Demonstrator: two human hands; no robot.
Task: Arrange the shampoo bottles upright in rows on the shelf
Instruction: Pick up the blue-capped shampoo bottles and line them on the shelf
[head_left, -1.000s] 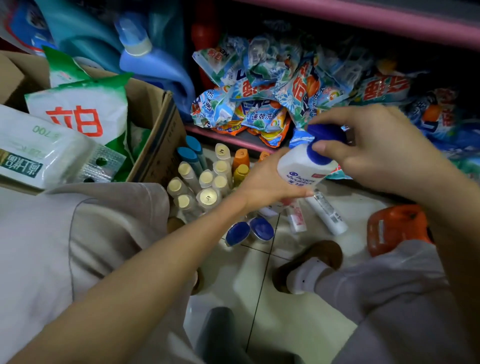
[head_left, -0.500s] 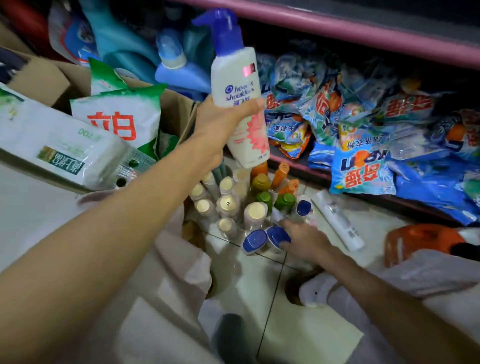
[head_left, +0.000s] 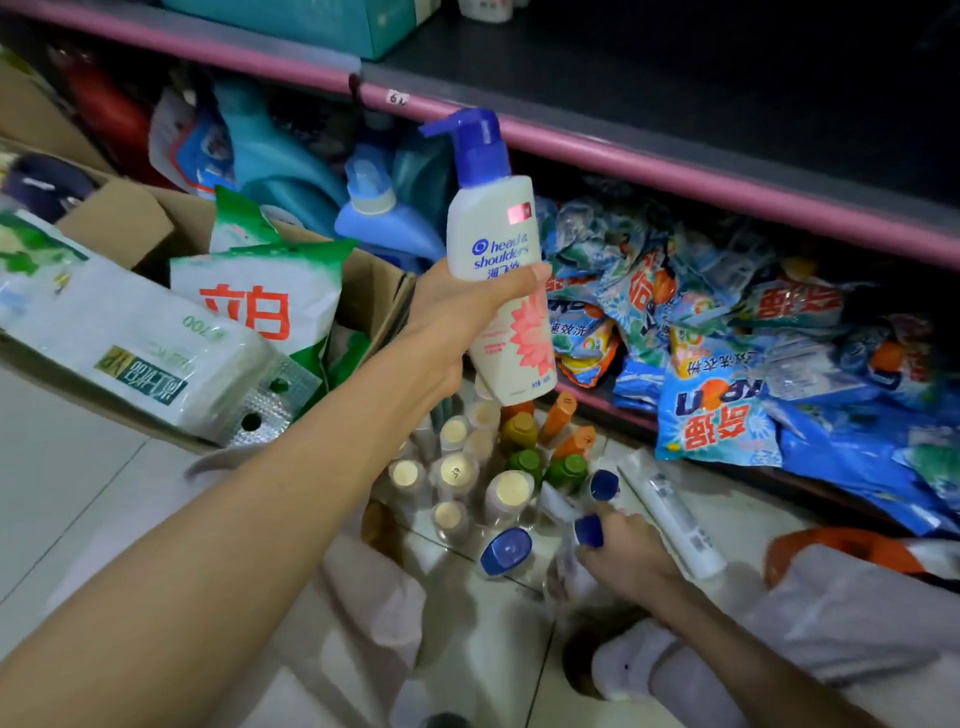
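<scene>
Pump bottle (head_left: 498, 270) higher, perhaps nearer shelf (head_left: 675, 171)

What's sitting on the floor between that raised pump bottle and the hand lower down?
In the head view, a cluster of small upright bottles with cream, orange and green caps stands between the pump bottle and the right hand.

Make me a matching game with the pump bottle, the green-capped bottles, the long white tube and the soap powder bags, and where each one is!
Things:
1. pump bottle
2. green-capped bottles
3. long white tube
4. soap powder bags

Places:
A. lying flat on the floor
B. piled on the bottom shelf
C. held up in the left hand
D. standing on the floor among other bottles

Pairs: 1-C, 2-D, 3-A, 4-B
</scene>
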